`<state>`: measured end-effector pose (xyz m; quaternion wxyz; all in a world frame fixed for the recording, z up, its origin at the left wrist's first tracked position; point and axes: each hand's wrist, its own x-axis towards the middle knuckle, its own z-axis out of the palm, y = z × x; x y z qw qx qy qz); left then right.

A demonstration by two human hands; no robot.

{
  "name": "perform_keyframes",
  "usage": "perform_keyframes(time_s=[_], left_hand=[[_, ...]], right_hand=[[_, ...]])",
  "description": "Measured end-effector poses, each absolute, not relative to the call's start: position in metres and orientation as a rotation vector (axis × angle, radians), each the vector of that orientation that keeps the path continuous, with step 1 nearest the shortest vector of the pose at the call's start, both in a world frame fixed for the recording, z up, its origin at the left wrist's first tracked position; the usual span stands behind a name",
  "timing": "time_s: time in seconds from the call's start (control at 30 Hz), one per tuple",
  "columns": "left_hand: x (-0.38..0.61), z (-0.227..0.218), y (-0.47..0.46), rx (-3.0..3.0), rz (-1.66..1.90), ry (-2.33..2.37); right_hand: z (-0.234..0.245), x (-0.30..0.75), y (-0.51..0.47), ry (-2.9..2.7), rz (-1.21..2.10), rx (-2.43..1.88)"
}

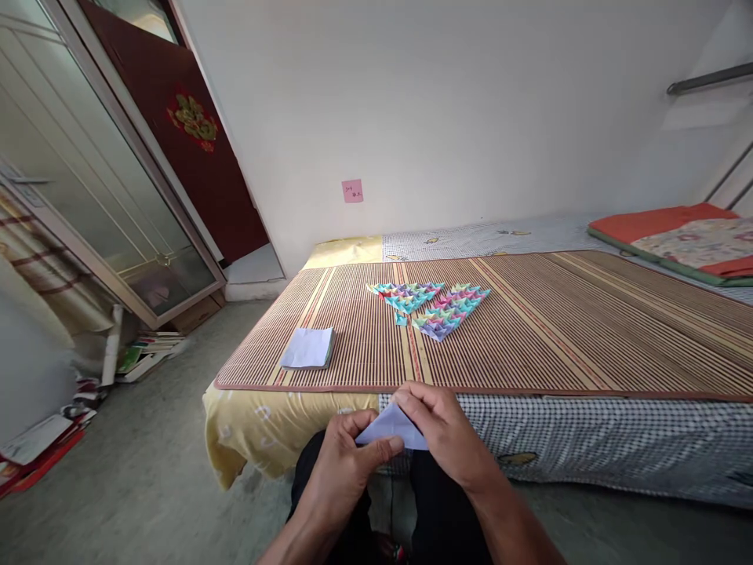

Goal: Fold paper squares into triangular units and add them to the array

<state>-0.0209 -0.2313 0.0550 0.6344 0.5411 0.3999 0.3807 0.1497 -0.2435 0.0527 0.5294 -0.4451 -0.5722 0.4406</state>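
Note:
A pale lilac sheet of paper (pixel 385 428), folded to a triangle, is held above my lap near the bed's front edge. My left hand (pixel 358 455) pinches its left side, the thumb lying along the lower edge. At the upper right, my right hand (pixel 438 428) grips the paper near its peak between thumb and fingers. Beyond them on the mat lie many small folded paper pieces in pastel colours, set in a left group (pixel 410 297) and a right group (pixel 452 310). A stack of square paper (pixel 308 348) rests to the left, a pale sheet on top.
The striped bamboo mat (pixel 529 329) covers the bed, over yellow and checked sheets. A folded orange quilt (pixel 664 227) lies at the far right. On the wall is a pink note (pixel 352 191). Books (pixel 150 353) sit on the floor near the glass door (pixel 118 157).

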Motion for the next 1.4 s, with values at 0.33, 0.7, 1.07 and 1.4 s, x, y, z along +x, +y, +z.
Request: perform_keyframes(time_s=[0.33, 0.7, 1.07, 1.4], left_hand=[[-0.021, 0.053, -0.221, 1.21, 0.97, 0.869], [-0.031, 0.062, -0.219, 1.351, 0.888, 0.872], [-0.019, 0.042, -0.221, 1.04, 1.117, 0.882], [-0.016, 0.043, -0.218, 0.806, 1.137, 0.806]], right_hand=[[0.051, 0.15, -0.244, -1.418, 1.105, -1.0], [0.043, 0.151, -0.238, -1.2, 1.19, -0.993], [0.042, 0.145, -0.243, -1.301, 1.157, -0.999], [0.043, 0.155, -0.268, -1.556, 1.112, -1.072]])
